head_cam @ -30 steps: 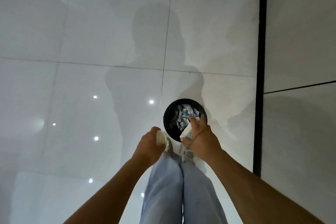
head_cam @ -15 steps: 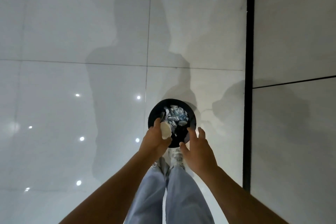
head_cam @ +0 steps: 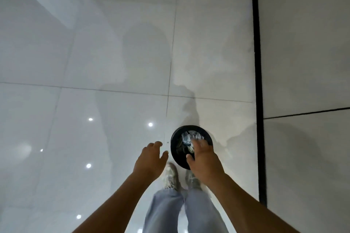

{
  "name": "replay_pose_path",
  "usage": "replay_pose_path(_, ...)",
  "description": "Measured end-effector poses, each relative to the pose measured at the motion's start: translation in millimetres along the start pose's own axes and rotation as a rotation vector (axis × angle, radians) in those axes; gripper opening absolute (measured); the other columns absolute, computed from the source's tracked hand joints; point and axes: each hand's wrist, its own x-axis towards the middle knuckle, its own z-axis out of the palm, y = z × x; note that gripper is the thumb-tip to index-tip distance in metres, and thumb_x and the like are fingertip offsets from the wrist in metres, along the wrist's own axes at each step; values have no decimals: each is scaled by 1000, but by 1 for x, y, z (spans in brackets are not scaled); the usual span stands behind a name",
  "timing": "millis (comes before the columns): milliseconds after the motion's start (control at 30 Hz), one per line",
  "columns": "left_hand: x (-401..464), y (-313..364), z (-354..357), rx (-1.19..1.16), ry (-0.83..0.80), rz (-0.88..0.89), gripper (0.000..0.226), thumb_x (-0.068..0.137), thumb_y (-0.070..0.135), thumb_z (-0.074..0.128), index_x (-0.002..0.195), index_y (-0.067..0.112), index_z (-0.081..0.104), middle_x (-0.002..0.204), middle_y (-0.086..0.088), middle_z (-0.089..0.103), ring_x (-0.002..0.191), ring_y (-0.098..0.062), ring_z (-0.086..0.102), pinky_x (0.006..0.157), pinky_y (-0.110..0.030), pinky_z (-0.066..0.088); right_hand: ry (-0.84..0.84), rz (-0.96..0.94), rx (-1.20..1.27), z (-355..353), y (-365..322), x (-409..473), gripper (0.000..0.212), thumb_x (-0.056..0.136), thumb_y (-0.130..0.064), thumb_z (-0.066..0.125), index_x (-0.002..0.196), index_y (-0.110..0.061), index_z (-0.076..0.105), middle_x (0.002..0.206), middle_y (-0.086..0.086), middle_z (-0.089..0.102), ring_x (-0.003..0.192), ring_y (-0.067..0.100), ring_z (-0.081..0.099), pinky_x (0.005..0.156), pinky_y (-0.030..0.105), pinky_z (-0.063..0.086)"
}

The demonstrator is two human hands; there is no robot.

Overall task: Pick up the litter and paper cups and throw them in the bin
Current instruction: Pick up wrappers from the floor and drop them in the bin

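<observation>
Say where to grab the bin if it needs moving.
Grip the bin by its round black rim, probably on the near-left arc, coming straight down from above. It stands upright and open on the floor, just ahead of the shoes. The left hand hangs open beside that arc; crumpled litter fills the middle.

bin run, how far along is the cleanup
Done: the black bin holds crumpled paper litter. In hand: nothing; the left hand and right hand are open and empty. Left: no litter or cups show on the tiled floor.
</observation>
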Motion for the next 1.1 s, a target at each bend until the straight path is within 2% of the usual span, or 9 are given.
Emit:
replay_pose_path(167, -60, 1, -72, -72, 169, -5, 45, 97, 40, 43, 137, 19, 43, 135, -3, 51, 124, -18, 48, 100, -29, 41, 30, -229, -106, -43, -77, -35, 45, 98, -35, 43, 139, -19, 37, 139, 5, 44, 127, 24, 42, 101, 36, 41)
replay_pose_path(400, -163, -1, -135, -192, 368, -138, 44, 97, 38, 43, 135, 15, 44, 134, -7, 51, 120, -22, 50, 97, -33, 43, 18, -538, -325, -94, -157, -99, 45, 99, -36, 42, 140, -18, 36, 138, 6, 43, 123, 26, 43, 97, 39, 43)
replay_pose_path(567, -239, -15, -148, -306, 526, -284, 45, 97, 38, 42, 136, 15, 42, 134, -7, 49, 121, -23, 48, 97, -35, 42, 18, -700, -482, -109, -197, -147, 47, 98, -33, 42, 141, -16, 35, 138, 9, 42, 123, 28, 42, 96, 39, 42)
replay_pose_path(767, -336, -55, -113, -467, 649, -495, 46, 97, 38, 43, 137, 14, 41, 135, -9, 48, 122, -25, 46, 98, -35, 42, -51, -926, -617, -67, -234, -219, 46, 97, -32, 43, 139, -17, 36, 137, 9, 42, 123, 29, 41, 96, 40, 40)
replay_pose_path(1100, -533, -147, 34, -783, 801, -922, 46, 97, 36, 44, 136, 11, 43, 135, -10, 49, 123, -25, 47, 97, -34, 42, -272, -1330, -908, 86, -262, -384, 44, 97, -31, 43, 139, -16, 36, 134, 8, 42, 120, 29, 42, 94, 40, 41)
